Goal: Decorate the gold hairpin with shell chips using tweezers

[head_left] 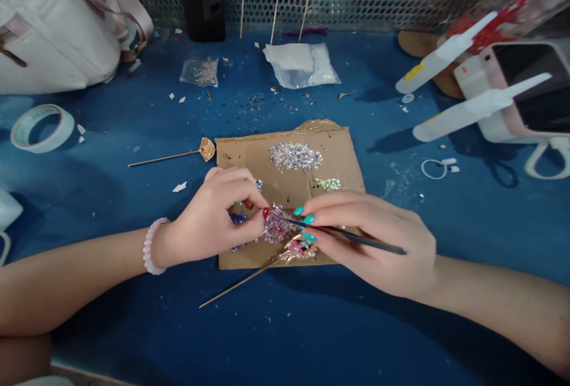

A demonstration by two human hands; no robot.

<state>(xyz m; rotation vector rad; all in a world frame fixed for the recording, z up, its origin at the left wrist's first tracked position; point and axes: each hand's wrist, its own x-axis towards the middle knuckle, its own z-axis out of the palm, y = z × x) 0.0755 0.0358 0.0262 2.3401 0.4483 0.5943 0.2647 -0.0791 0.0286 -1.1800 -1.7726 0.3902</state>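
Observation:
A brown cardboard sheet (pixel 338 154) lies on the blue table and carries small heaps of rhinestones: a silver heap (pixel 295 156), a pink heap (pixel 276 228) and a few blue ones (pixel 238 218). My right hand (pixel 374 240) pinches dark tweezers (pixel 356 236), their tips pointing left into the pink heap. My left hand (pixel 214 217) is curled, fingertips pressed together beside the tweezer tips; what it pinches is too small to see. A gold hair stick (pixel 249 278) with a gem-covered head (pixel 299 249) lies under my right fingers.
A second gold hair stick (pixel 178 154) lies left of the cardboard. A tape roll (pixel 42 127) and a white bag (pixel 48 24) sit at the far left. Plastic bags of stones (pixel 300 64) lie at the back; white glue bottles (pixel 476 107) and a phone (pixel 529 86) at the right.

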